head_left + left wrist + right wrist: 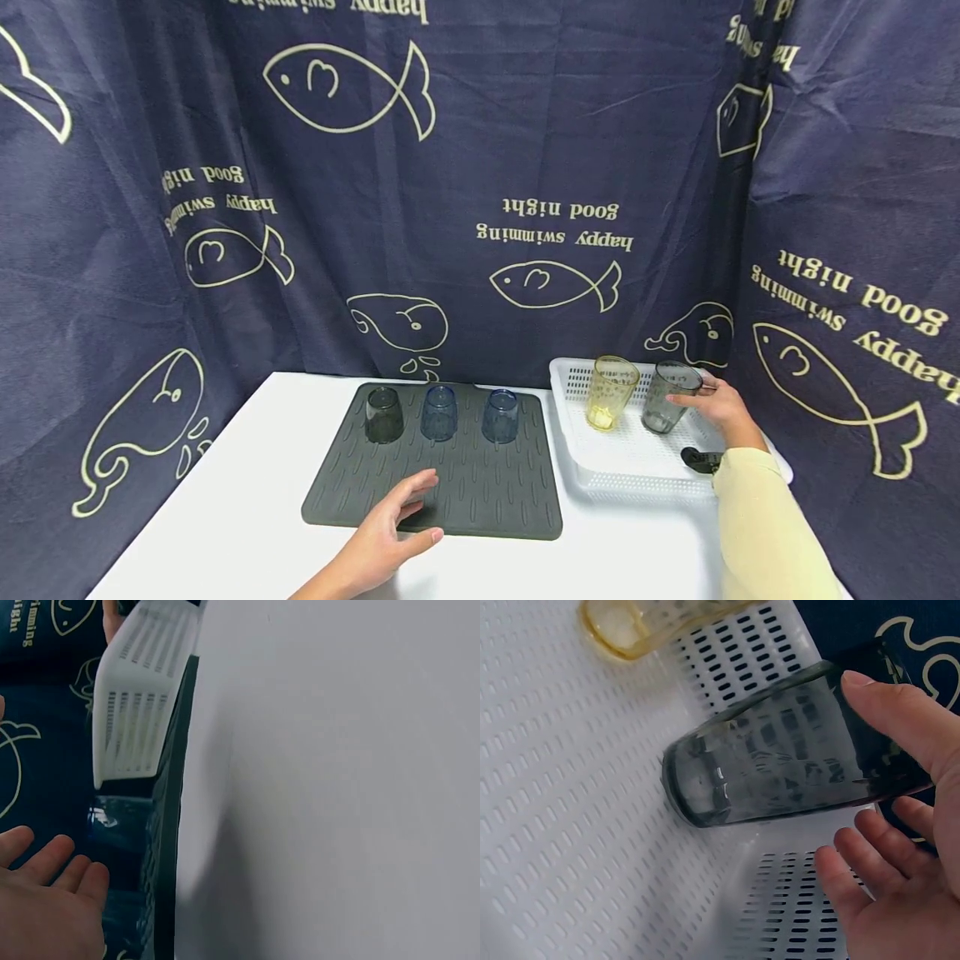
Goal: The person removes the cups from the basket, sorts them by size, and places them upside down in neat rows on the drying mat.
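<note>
In the head view my right hand [723, 408] is at a tall grey drinking glass [663, 408] in the white basket. The right wrist view shows the thumb lying over the upper side of this grey glass [772, 757]. The other fingers [877, 859] are spread below the glass, loosely bent. Its base is close over the basket floor. A yellow-tinted glass [611, 392] leans to its left in the same basket. My left hand [378, 533] hovers by the front edge of the dark mat, fingers apart and holding nothing.
The white perforated basket [600, 475] stands at the right of the white table [247, 492]. On the grey ridged mat [480, 500] stand a dark glass [384, 417] and two blue glasses, one in the middle [439, 414] and one at right [500, 417]. A blue curtain [465, 167] hangs behind.
</note>
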The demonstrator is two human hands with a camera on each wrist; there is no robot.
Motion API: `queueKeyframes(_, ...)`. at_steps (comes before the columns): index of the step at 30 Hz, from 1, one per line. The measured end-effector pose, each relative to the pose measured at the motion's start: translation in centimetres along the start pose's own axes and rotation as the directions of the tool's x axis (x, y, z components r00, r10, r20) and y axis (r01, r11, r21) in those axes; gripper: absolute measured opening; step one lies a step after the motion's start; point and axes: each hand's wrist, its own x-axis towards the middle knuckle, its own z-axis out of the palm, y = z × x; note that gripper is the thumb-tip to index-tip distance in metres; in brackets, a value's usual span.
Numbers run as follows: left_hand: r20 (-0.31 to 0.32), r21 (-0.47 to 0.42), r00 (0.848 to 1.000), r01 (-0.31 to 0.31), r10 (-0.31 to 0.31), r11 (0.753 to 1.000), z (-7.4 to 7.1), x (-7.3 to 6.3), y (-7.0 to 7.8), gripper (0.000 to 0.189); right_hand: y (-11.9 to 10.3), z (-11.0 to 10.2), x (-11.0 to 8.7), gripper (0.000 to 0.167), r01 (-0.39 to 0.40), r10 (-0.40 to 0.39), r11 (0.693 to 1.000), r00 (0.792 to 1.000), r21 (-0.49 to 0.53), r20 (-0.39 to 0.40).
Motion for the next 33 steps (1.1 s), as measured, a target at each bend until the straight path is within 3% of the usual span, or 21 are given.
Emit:
queueKeyframes(5,0.013,-0.056,1.0,0.0,0.001,0.998,0.5,0.2,0.7,0.071,0.3,0.3,0.5,0.105,-0.013,0.01,0.998,0.999,0.069,0.032)
queueKeyframes(14,0.053,-0.12,0.998,-0.032,0.039,0.992,1.1,0.4,1.2,0.069,0.2,1.1,0.4,0.076,0.001,-0.009,0.987,0.999,0.158,0.047)
queueKeyframes(19,0.069,-0.145,0.997,-0.017,0.027,0.989,1.4,0.4,1.1,0.068,0.1,1.4,0.5,0.08,-0.012,0.004,0.986,0.999,0.169,0.046)
queueKeyframes(23,0.069,-0.147,0.997,-0.012,0.022,0.989,1.5,0.6,0.7,0.069,0.0,1.6,0.5,0.076,-0.026,0.022,0.985,0.999,0.169,0.024)
queueKeyframes(29,0.066,-0.13,0.998,-0.011,0.02,0.992,1.4,1.1,0.3,0.07,-0.3,1.6,0.3,0.052,-0.028,0.029,0.985,1.0,0.172,-0.001)
queueKeyframes(33,0.06,-0.111,0.998,-0.021,0.028,0.994,1.3,1.3,0.0,0.071,-0.7,1.4,0.0,0.05,-0.05,0.051,0.98,0.999,0.195,-0.003)
